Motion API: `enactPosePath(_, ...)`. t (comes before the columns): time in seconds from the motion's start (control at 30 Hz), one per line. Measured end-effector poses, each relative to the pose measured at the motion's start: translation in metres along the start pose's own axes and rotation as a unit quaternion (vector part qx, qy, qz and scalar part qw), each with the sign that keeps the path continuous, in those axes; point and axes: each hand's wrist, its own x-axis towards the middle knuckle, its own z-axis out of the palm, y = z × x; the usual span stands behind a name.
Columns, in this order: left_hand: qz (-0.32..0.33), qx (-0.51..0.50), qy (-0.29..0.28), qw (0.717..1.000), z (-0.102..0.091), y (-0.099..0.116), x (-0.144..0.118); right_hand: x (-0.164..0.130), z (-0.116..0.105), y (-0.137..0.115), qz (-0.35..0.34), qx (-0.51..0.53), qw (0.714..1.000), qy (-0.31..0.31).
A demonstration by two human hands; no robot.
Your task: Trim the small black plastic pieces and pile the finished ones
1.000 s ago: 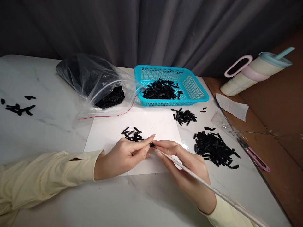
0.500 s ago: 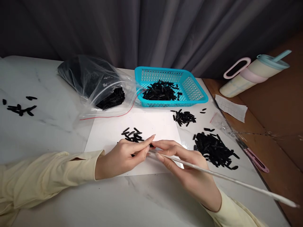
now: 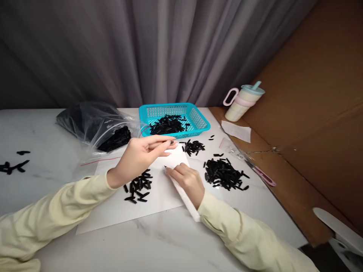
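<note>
Head view, far left: what is there?
— A few small black pieces (image 3: pixel 13 165) lie loose on the white tabletop (image 3: pixel 51 151). Next comes a clear plastic bag (image 3: pixel 93 124) with more black bits inside.

— And the left hand?
— The left hand (image 3: pixel 141 155) is lifted above the white paper sheet (image 3: pixel 159 196). Its fingers are pressed together at the tips and pinch something tiny and dark (too small to tell for sure what it is). Under that hand, a little heap of black pieces (image 3: pixel 138 187) lies on the paper.

— What is behind it?
— A blue basket (image 3: pixel 198 121) with black pieces in it sits near the grey curtain (image 3: pixel 159 49).

— What about the right hand?
— The right hand (image 3: pixel 185 180) rests low on the paper. It is closed around a thin white stick (image 3: pixel 185 200), and the stick runs along under the hand and the sleeve.

— And further right?
— A small black bunch (image 3: pixel 193 146) lies just in front of the basket, and a big black pile (image 3: pixel 224 174) lies beside the right hand. Pink scissors (image 3: pixel 262 176) lie at the tabletop edge. A cup with a pink handle (image 3: pixel 242 101) stands far back on the brown board.
</note>
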Motion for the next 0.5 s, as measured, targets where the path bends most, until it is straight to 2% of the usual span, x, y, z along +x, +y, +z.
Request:
enactPosePath(0.07, 0.009, -0.015, -0.046, 0.999, 0.027, 0.009, 0.025, 0.002, 0.001, -0.002, -0.015, -0.021, 1.000, -0.015)
enactPosePath(0.13, 0.020, -0.004, -0.136, 0.990, 0.062, 0.012, 0.054, 0.004, 0.001, -0.003, -0.028, -0.039, 0.998, -0.035)
enactPosePath(0.23, -0.004, 0.110, -0.254, 0.961, 0.120, 0.007, 0.098, 0.006, 0.001, -0.003, -0.036, -0.056, 0.996, -0.060)
enactPosePath(0.37, -0.038, 0.177, -0.322, 0.929, 0.184, -0.008, 0.144, 0.006, 0.000, -0.003, -0.044, -0.063, 0.994, -0.083)
enactPosePath(0.5, -0.058, 0.207, -0.346, 0.913, 0.225, -0.023, 0.172, 0.006, 0.001, -0.001, -0.061, -0.057, 0.992, -0.090)
